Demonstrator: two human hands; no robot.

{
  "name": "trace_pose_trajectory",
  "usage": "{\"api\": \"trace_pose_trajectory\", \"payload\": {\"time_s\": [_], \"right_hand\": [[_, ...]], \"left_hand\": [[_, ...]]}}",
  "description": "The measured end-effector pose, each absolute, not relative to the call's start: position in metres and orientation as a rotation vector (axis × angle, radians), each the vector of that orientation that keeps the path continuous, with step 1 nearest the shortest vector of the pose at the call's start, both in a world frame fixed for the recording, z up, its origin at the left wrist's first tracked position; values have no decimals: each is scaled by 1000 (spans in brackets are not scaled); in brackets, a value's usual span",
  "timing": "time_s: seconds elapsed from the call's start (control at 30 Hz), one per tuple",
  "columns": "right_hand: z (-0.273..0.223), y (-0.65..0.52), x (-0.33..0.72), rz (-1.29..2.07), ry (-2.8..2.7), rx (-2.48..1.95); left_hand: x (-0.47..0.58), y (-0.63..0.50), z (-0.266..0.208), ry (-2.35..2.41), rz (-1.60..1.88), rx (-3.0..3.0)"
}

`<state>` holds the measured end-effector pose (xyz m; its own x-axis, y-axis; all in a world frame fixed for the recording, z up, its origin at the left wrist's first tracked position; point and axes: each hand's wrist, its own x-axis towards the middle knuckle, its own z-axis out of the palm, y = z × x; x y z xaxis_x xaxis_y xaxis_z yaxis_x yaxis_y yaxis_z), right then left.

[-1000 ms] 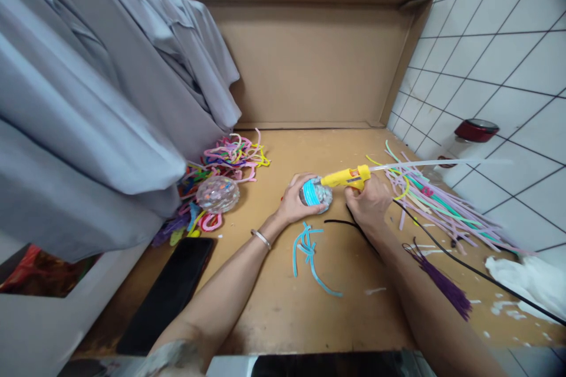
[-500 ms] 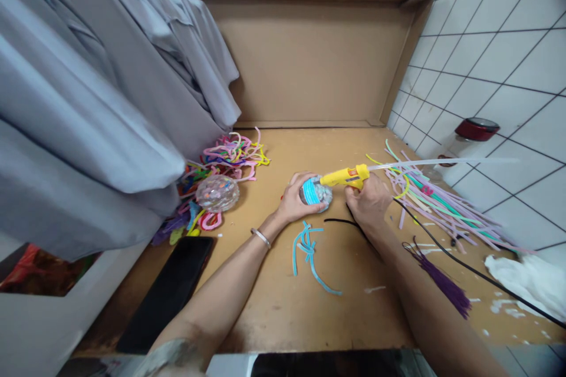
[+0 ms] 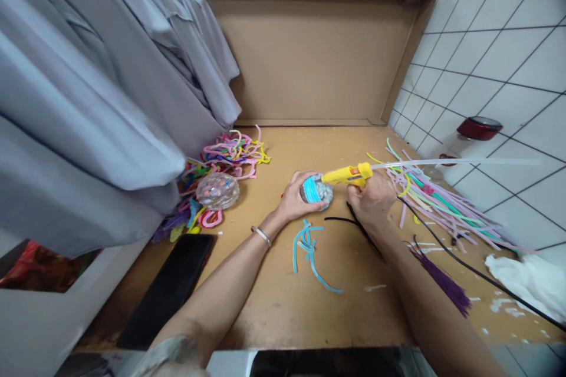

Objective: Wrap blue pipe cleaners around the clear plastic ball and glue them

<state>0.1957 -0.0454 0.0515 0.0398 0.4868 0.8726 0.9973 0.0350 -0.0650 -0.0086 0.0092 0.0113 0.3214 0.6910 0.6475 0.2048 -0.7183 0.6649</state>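
Note:
My left hand [image 3: 295,195] is closed round a small rounded object with blue bands and a grey bumpy side [image 3: 313,189]; its exact kind is unclear. In my right hand [image 3: 375,197] is a yellow glue gun [image 3: 351,175], a long clear glue stick [image 3: 442,162] jutting out of its back to the right. The gun's nozzle meets or nearly meets the banded object's upper right. Just below the left hand lie blue pipe cleaners [image 3: 308,244], twisted together. Black pipe cleaner pieces [image 3: 342,220] rest under the right wrist.
At the left are a heap of colourful pipe cleaners [image 3: 234,150], a clear faceted bowl [image 3: 217,191] and a black phone [image 3: 170,288]. Pastel pipe cleaners [image 3: 442,200], a purple tassel [image 3: 442,283], a black cord [image 3: 469,265] and white tissue [image 3: 526,283] lie right. Cardboard [image 3: 309,59] stands behind.
The glue gun and my right hand have shifted very slightly to the right. My left hand keeps its hold on the banded object.

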Motion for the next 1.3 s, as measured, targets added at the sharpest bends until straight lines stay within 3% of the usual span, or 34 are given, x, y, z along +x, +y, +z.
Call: {"api": "trace_pose_trajectory", "payload": {"time_s": [1.3], "right_hand": [[50,-46,197,-722,-1543,-1585]], "left_hand": [[-9,8,12,760,1395,2126]]}}
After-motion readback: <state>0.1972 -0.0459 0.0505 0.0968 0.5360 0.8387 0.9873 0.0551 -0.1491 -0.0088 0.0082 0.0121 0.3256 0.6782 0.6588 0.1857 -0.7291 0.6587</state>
